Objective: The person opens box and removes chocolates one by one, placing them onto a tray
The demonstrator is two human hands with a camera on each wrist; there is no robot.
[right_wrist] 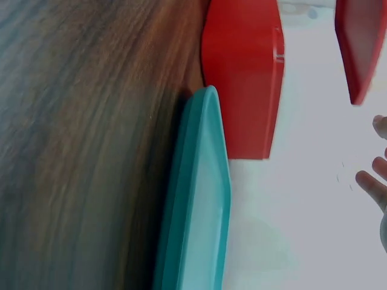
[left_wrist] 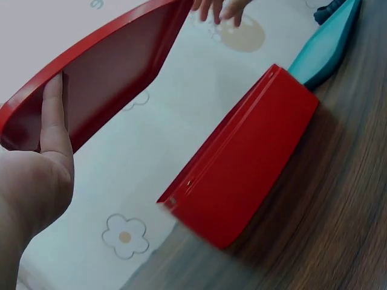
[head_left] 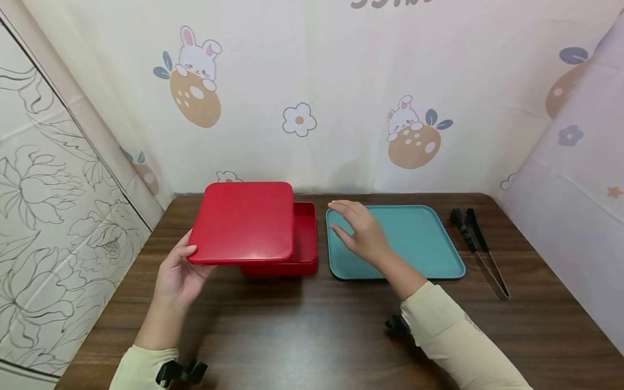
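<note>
A flat red lid [head_left: 244,222] is held up over a red box [head_left: 305,238] by my left hand [head_left: 182,276]. The thumb lies on the lid's near-left corner and the fingers are beneath it, as the left wrist view shows with the lid's underside [left_wrist: 115,72]. Clear of the box's rim, the lid covers much of the box in the head view. My right hand [head_left: 363,233] hovers above the left part of a teal tray [head_left: 419,238], fingers spread and holding nothing. In the right wrist view its fingertips [right_wrist: 372,184] are apart from the lid.
Black-tipped metal tongs [head_left: 482,252] lie right of the tray on the brown wooden table [head_left: 312,336]. Behind the table hangs a printed cloth [head_left: 341,157], close to its back edge. A floral panel [head_left: 58,216] stands at the left.
</note>
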